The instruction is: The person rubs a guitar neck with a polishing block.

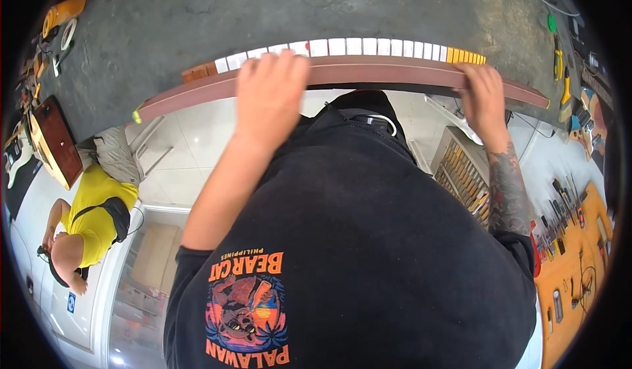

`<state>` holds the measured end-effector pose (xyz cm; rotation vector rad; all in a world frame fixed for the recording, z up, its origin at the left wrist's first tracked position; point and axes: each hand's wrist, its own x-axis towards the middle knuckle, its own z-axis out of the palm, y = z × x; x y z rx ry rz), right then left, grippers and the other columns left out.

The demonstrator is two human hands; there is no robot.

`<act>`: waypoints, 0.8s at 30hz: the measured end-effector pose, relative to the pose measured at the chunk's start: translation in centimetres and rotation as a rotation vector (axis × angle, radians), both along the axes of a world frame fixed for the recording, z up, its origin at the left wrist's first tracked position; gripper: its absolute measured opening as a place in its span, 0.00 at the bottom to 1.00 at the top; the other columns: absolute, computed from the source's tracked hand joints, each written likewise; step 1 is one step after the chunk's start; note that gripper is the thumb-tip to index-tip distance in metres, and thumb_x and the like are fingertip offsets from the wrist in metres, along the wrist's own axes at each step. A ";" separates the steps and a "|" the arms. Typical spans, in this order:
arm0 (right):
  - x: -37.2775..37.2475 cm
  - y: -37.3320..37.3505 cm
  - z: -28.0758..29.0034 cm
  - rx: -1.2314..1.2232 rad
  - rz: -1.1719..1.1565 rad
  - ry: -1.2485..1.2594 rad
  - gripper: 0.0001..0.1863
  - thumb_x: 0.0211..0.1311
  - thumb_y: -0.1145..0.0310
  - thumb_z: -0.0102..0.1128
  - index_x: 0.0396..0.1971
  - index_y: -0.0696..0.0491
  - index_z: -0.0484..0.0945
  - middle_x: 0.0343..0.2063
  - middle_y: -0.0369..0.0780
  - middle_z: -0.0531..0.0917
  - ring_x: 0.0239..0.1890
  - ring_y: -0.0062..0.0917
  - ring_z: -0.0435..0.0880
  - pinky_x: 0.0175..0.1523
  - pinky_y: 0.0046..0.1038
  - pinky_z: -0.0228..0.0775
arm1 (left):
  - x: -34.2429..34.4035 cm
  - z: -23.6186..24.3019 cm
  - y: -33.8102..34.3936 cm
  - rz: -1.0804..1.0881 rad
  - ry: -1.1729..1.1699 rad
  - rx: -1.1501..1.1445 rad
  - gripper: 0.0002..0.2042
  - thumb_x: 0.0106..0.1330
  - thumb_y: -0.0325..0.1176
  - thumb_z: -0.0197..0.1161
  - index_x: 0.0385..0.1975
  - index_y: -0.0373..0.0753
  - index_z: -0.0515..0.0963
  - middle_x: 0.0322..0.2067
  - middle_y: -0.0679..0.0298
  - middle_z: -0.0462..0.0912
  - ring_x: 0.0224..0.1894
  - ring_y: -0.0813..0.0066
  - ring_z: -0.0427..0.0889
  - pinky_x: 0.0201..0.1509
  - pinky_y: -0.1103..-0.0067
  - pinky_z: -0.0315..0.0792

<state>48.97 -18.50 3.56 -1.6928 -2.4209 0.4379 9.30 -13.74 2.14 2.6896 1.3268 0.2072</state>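
Observation:
A long reddish-brown bar (368,71) lies across the front edge of the dark workbench, looking bent by the lens, with yellowish tips at both ends. My left hand (273,96) grips it left of the middle, fingers curled over its top. Toward its right end, my right hand (484,96) wraps over it with the thumb on the near side. Right behind the bar runs a row of small white blocks (342,46), continuing into narrower yellow pieces (466,55) on the right. A brown wooden block (199,72) sits at the row's left end. The bar's underside is hidden.
Tape rolls (68,33) and an orange tool holder (64,12) lie at the bench's far left. Yellow-handled tools (566,87) and a brush line the right edge. A person in a yellow shirt (99,204) is at the left; an orange tool board (573,270) stands right.

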 end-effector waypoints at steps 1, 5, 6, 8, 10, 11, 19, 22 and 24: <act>-2.0 -0.1 -0.6 0.003 0.024 0.045 0.27 0.47 0.83 0.70 0.52 0.53 0.81 0.42 0.42 0.85 0.48 0.41 0.83 0.56 0.43 0.71 | -2.4 0.0 0.0 0.026 0.090 -0.029 0.07 0.60 0.29 0.61 0.37 0.43 0.74 0.36 0.63 0.76 0.43 0.62 0.79 0.50 0.63 0.71; -15.5 1.2 -1.9 0.209 0.066 0.078 0.20 0.58 0.72 0.56 0.52 0.52 0.80 0.40 0.37 0.84 0.44 0.30 0.82 0.55 0.37 0.73 | -15.8 0.8 0.4 0.176 0.130 -0.133 0.27 0.48 0.22 0.71 0.54 0.40 0.78 0.49 0.55 0.80 0.54 0.50 0.77 0.61 0.58 0.69; -15.9 1.3 -1.9 0.192 0.067 0.080 0.21 0.57 0.73 0.58 0.53 0.52 0.80 0.41 0.37 0.84 0.45 0.30 0.82 0.56 0.37 0.73 | -16.0 1.0 0.5 0.165 0.147 -0.128 0.27 0.49 0.22 0.71 0.53 0.39 0.78 0.49 0.56 0.80 0.54 0.50 0.77 0.61 0.58 0.69; -14.2 1.3 -1.1 0.128 0.066 0.052 0.22 0.55 0.74 0.61 0.53 0.51 0.81 0.42 0.37 0.85 0.47 0.32 0.82 0.57 0.37 0.73 | -14.9 0.4 0.3 0.104 0.168 -0.094 0.21 0.53 0.26 0.67 0.50 0.39 0.78 0.46 0.58 0.80 0.52 0.53 0.77 0.58 0.60 0.69; -6.5 0.3 -1.0 0.085 0.059 -0.003 0.22 0.54 0.77 0.63 0.52 0.51 0.81 0.43 0.38 0.85 0.48 0.35 0.82 0.57 0.38 0.72 | -7.8 -0.2 -0.4 0.047 0.133 -0.060 0.14 0.58 0.29 0.63 0.45 0.41 0.77 0.42 0.61 0.79 0.48 0.58 0.78 0.55 0.61 0.69; -2.7 -0.7 -1.4 0.079 0.029 -0.021 0.22 0.54 0.78 0.64 0.52 0.51 0.81 0.43 0.38 0.85 0.48 0.37 0.82 0.56 0.40 0.71 | -3.5 -0.1 -0.7 0.016 0.104 -0.062 0.11 0.60 0.30 0.62 0.42 0.41 0.77 0.40 0.61 0.78 0.47 0.59 0.78 0.54 0.62 0.70; -11.1 0.0 -1.1 0.065 0.043 -0.006 0.18 0.63 0.72 0.59 0.54 0.49 0.81 0.44 0.37 0.85 0.47 0.33 0.82 0.57 0.39 0.71 | -12.5 -0.7 -0.6 0.129 0.159 -0.131 0.27 0.50 0.23 0.71 0.54 0.40 0.78 0.51 0.57 0.81 0.56 0.51 0.78 0.62 0.60 0.69; -14.1 0.6 -0.6 0.079 0.013 0.007 0.18 0.64 0.71 0.59 0.54 0.49 0.81 0.46 0.36 0.85 0.50 0.31 0.82 0.60 0.38 0.70 | -14.1 0.4 -0.5 0.125 0.195 -0.132 0.26 0.51 0.21 0.69 0.55 0.38 0.78 0.49 0.56 0.80 0.56 0.50 0.77 0.61 0.60 0.69; -9.1 0.0 -0.7 0.043 0.006 -0.009 0.19 0.62 0.74 0.59 0.54 0.50 0.81 0.46 0.37 0.86 0.51 0.33 0.82 0.60 0.39 0.70 | -10.1 -0.5 -0.8 0.076 0.191 -0.118 0.21 0.53 0.24 0.67 0.50 0.38 0.78 0.45 0.56 0.79 0.52 0.51 0.78 0.58 0.60 0.70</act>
